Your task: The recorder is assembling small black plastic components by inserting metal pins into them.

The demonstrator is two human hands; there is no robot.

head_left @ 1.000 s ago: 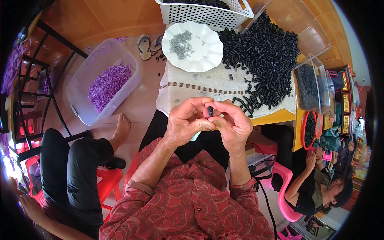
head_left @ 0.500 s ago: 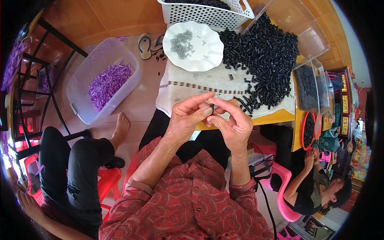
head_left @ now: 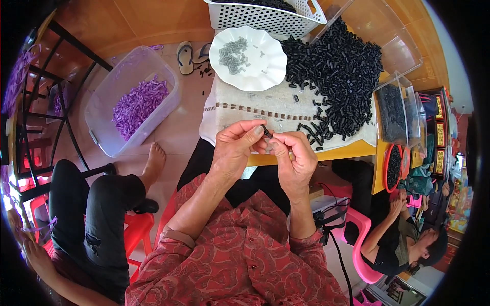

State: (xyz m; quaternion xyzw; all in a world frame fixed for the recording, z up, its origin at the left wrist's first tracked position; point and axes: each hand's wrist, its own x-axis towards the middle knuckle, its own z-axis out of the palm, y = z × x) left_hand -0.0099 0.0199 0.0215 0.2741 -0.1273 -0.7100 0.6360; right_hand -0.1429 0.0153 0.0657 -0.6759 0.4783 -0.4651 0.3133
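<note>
Between the thumb and fingers of my left hand (head_left: 234, 149) is a small black cylindrical plastic piece (head_left: 266, 131), tilted, its upper end showing past the thumb. My right hand (head_left: 297, 157) pinches close against the piece's lower end; whatever is between its fingertips is too small and covered to make out. Both hands are held just over the near edge of the cloth-covered table. Ahead of them, a white scalloped plate (head_left: 273, 71) holds many tiny clear pieces (head_left: 234, 56). To the right spreads a large heap of similar black pieces (head_left: 342, 81).
A white perforated basket (head_left: 263, 19) with black pieces stands at the back. On the floor at left is a clear bin (head_left: 99, 125) of purple strips (head_left: 139, 108). People sit on both sides. Clear boxes (head_left: 393, 109) and a red tray (head_left: 392, 168) are at right.
Both hands have shifted slightly left, and the black piece has tipped over between the fingers, showing more of its length. The right fingers have drawn down and closer in.
</note>
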